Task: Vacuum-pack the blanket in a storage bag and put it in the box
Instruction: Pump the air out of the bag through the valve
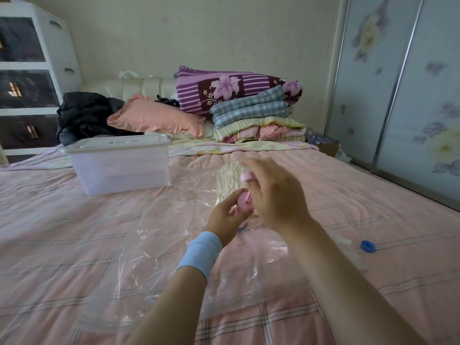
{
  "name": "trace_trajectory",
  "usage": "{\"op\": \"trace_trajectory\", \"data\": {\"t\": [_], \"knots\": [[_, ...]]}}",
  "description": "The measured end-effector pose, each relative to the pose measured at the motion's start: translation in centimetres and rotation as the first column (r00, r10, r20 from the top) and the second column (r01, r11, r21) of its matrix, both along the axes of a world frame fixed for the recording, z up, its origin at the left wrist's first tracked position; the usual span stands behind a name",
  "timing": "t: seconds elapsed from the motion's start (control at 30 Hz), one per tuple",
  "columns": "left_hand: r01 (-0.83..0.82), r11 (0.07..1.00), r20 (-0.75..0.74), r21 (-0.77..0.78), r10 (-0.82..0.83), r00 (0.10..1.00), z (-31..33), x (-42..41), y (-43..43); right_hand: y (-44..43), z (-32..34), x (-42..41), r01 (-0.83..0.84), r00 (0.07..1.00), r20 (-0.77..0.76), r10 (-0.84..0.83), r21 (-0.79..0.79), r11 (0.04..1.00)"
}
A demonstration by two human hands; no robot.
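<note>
A clear plastic storage bag (159, 247) lies spread on the pink checked bed. Something pale and crinkled (230, 180) shows inside its far end. Over the bag, my left hand (225, 220) grips the body of a small pink hand pump (243, 201). My right hand (271, 192), blurred, holds the pump's pink handle (246, 176) just above it. The clear lidded plastic box (119, 163) stands on the bed to the left, beyond the bag. A blue valve cap (368, 246) lies loose on the bed at the right.
Folded blankets (251, 115) and a purple flowered quilt (231, 88) are stacked at the bed's head, beside a peach pillow (156, 118) and dark clothes (84, 115). A white drawer unit (32, 70) stands at the far left. Sliding wardrobe doors (403, 95) run along the right.
</note>
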State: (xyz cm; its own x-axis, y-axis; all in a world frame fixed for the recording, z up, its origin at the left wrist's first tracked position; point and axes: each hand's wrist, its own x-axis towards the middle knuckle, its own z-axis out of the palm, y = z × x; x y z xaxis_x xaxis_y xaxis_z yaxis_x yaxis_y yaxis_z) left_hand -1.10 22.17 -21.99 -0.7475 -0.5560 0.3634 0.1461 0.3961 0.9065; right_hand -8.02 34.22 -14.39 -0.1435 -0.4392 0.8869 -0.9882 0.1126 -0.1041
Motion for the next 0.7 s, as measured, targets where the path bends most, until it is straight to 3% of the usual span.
{"op": "trace_trajectory", "data": {"t": [0.1,0.23,0.3,0.47,0.6,0.7], "knots": [[0.018,1.0,-0.009,0.008,-0.018,1.0,0.0,0.1,-0.5,0.8,3.0,0.9,-0.055,0.998,-0.036,0.049,-0.182,0.982],[0.04,0.999,0.004,0.027,-0.04,0.999,-0.2,0.2,-0.2,0.1,2.0,0.9,-0.037,0.998,-0.058,0.024,-0.237,0.971],[0.019,0.999,0.011,0.027,-0.019,1.0,0.0,0.0,0.1,-0.5,0.3,0.2,-0.022,0.999,-0.033,0.017,-0.169,0.985],[-0.016,0.992,0.113,-0.124,0.031,0.993,0.1,-0.1,0.5,-1.7,-5.8,-1.7,0.011,0.977,0.204,-0.069,0.277,0.961],[-0.079,0.991,0.097,-0.11,0.09,0.991,0.3,0.0,0.8,-1.8,-4.9,-1.8,-0.03,0.968,0.244,-0.059,0.346,0.938],[-0.091,0.993,0.058,-0.08,0.096,0.994,0.5,-0.1,1.0,-1.0,-2.8,-0.9,-0.047,0.981,0.195,-0.003,0.254,0.966]]}}
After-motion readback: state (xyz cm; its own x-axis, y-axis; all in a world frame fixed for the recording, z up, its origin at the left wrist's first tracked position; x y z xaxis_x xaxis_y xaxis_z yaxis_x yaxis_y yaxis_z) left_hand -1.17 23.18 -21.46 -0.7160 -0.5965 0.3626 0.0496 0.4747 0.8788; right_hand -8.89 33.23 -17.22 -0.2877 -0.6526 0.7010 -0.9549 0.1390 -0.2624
